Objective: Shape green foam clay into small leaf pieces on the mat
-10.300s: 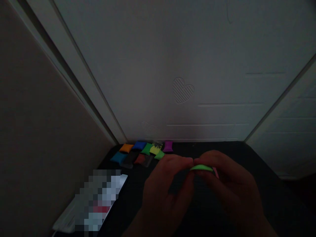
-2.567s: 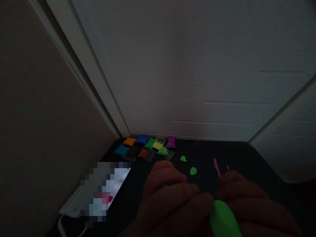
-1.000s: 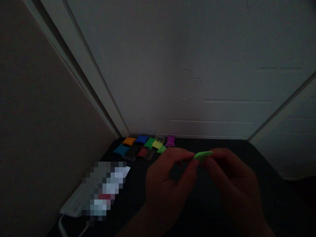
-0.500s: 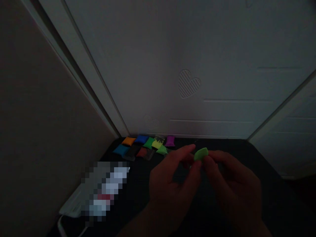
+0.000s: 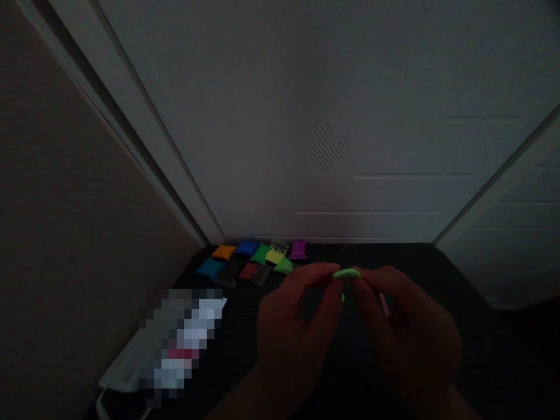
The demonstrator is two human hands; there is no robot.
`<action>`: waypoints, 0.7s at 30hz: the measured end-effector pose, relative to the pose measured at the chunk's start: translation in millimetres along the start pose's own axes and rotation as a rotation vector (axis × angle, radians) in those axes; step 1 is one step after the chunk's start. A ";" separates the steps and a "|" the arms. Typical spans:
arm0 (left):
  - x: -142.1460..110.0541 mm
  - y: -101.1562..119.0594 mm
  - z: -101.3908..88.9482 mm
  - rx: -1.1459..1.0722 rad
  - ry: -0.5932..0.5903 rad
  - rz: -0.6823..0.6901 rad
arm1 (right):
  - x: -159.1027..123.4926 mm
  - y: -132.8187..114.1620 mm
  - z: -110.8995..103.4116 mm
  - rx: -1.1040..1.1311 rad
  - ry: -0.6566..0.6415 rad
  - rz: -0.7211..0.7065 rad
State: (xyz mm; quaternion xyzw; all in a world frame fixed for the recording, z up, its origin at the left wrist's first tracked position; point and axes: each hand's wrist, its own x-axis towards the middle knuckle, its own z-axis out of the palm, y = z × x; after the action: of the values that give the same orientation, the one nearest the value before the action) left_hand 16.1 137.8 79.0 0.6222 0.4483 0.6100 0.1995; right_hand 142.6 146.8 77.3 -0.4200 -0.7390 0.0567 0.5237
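Observation:
Between my two hands is a small flattened piece of light green modelling clay [image 5: 347, 273], seen nearly edge-on. My left hand [image 5: 297, 321] pinches its left end between thumb and index finger. The thumb and index finger of my right hand [image 5: 406, 326] pinch its right end. Under the clay, a bit of bright green [image 5: 343, 298] shows beside my left thumb; what it belongs to is hidden. A thin pink strip [image 5: 384, 304] peeks out behind my right thumb, mostly covered by the hand.
Several small packets lie at the back left of the dark table [image 5: 245, 361], among them an orange packet [image 5: 223, 252], a blue packet [image 5: 247, 248] and a purple packet [image 5: 298, 249]. A blurred-out pale object [image 5: 175, 344] with a white cable lies at the left. Behind rises a white panel [image 5: 262, 116].
The clay has turned from showing its flat face to lying nearly level, edge-on. Both hands have shifted slightly left in view, and the pink strip has come into sight. The camera has moved a little.

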 end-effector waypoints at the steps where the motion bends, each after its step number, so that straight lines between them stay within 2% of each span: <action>1: -0.2 0.4 0.3 -0.031 0.002 -0.004 | -0.3 0.6 0.0 0.009 -0.001 -0.013; 5: -1.2 1.7 1.1 -0.147 -0.009 -0.041 | -0.9 2.9 -0.3 0.066 0.008 -0.053; 11: -1.2 2.3 -0.6 -0.287 -0.119 -0.092 | -4.9 0.8 0.8 0.204 0.085 -0.073; 15: -1.1 1.7 -2.0 -0.305 -0.160 -0.086 | -7.5 0.0 -0.9 0.301 0.087 -0.093; 21: 0.0 3.6 -2.2 -0.307 -0.233 -0.045 | -6.1 4.9 -6.8 0.288 0.058 -0.210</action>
State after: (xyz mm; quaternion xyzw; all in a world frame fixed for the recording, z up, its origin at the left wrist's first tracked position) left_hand 15.1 135.3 82.2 0.6408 0.3376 0.5905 0.3560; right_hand 151.6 143.4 73.3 -0.2627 -0.7476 0.0948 0.6025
